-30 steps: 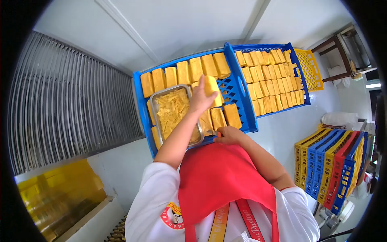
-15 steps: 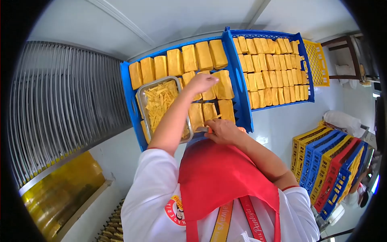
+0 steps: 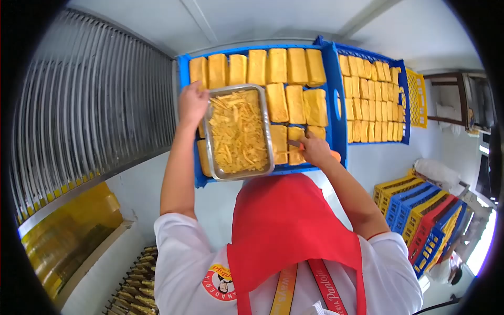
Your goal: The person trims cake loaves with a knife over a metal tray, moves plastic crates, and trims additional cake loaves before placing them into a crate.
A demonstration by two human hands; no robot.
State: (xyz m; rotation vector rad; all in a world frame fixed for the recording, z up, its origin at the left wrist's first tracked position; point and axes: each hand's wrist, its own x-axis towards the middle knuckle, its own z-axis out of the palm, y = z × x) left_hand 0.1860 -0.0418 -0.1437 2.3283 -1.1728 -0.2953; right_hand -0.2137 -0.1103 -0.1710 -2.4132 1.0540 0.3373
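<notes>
My left hand [image 3: 193, 106] is at the upper left corner of a metal tray [image 3: 212, 149], its fingers closed at the rim. Yellow-brown crust trimmings [image 3: 236, 131] fill the tray, which rests over loaves in a blue crate [image 3: 336, 113]. Rows of golden rectangular loaves [image 3: 256, 68] stand in this crate. My right hand [image 3: 318, 150] is closed around a knife with an orange handle [image 3: 336, 156]. Its blade [image 3: 293, 143] points left over a loaf in the near row [image 3: 279, 137]. Part of the handle is hidden by the hand.
To the right, another blue crate [image 3: 403, 105] holds rows of smaller bread pieces [image 3: 370, 107], with a yellow crate [image 3: 417, 97] beyond. Stacked coloured crates [image 3: 415, 210] stand at lower right. A ribbed metal rack [image 3: 100, 100] is at left, above a yellow sheet [image 3: 79, 241].
My left hand has moved left from above the middle loaves to the tray's corner. My right hand still holds the knife near the front row. The view has shifted and turned slightly.
</notes>
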